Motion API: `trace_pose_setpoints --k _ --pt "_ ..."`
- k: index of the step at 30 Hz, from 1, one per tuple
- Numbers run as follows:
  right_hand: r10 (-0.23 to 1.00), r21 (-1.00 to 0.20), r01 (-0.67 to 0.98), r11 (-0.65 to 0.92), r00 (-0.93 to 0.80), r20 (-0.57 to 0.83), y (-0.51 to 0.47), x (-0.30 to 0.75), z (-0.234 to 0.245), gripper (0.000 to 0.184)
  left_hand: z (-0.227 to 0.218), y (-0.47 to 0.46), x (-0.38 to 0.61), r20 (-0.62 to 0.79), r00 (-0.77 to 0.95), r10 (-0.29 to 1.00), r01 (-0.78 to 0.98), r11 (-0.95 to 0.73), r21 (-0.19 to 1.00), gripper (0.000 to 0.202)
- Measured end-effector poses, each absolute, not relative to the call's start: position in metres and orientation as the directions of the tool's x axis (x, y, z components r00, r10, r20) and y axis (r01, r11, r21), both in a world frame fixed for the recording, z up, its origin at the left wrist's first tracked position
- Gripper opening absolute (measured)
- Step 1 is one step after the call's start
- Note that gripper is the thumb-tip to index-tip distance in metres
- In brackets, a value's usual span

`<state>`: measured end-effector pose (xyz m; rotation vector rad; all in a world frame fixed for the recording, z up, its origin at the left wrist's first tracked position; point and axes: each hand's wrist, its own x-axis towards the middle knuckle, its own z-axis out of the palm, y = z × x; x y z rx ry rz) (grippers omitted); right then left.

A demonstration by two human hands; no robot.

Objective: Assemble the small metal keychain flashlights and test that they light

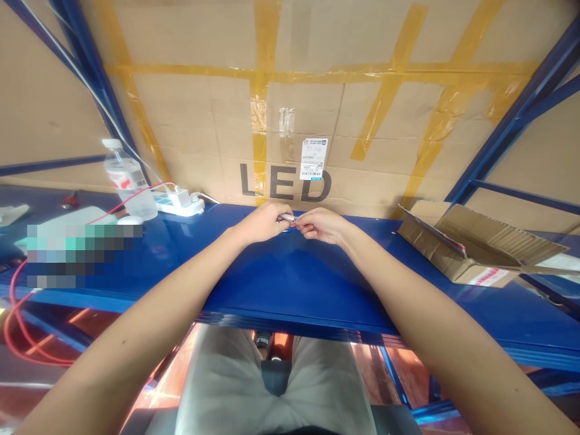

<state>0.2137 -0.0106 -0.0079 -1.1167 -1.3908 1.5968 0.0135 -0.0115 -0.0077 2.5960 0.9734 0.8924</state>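
Note:
My left hand is closed around a small, slim silvery-white stick-like object, whose kind is too small to make out. At its right end, the fingertips of my right hand are pinched together against a metallic-looking tip. Both hands meet just above the far part of the blue shelf top. A small blue and white bit shows just below the left fingers; I cannot tell whether it is part of the object or lies on the shelf.
Behind stands a large taped cardboard sheet marked LED. On the left are a clear bottle, a white power strip and a red cable. An open cardboard box sits at right. Blue frame posts slant up both sides.

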Motion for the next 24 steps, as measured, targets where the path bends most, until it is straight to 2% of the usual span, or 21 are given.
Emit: trace_pose_setpoints --k 5,8,12,16,24 --pt "0.971 -0.997 0.032 -0.072 -0.225 -0.078 -0.011 0.21 -0.008 0.019 0.001 -0.016 0.007 0.38 0.569 0.729 0.605 -0.684 0.407 0.034" --pt "0.985 -0.998 0.044 -0.052 -0.164 -0.058 -0.011 0.209 -0.009 0.023 0.0 -0.016 0.007 0.362 0.539 0.761 0.669 -0.647 0.365 0.029" --pt "0.996 -0.996 0.088 0.002 -0.094 -0.006 -0.013 0.204 -0.009 0.036 -0.005 -0.018 0.013 0.388 0.565 0.728 0.69 -0.675 0.262 0.022" --pt "1.0 -0.99 0.144 0.005 -0.029 0.001 -0.017 0.198 -0.007 0.032 -0.007 -0.019 0.017 0.446 0.556 0.701 0.714 -0.678 0.174 0.022" --pt "0.998 -0.971 0.233 0.057 -0.005 0.057 -0.019 0.195 -0.008 0.033 -0.005 -0.022 0.017 0.449 0.615 0.648 0.643 -0.742 0.188 0.015"
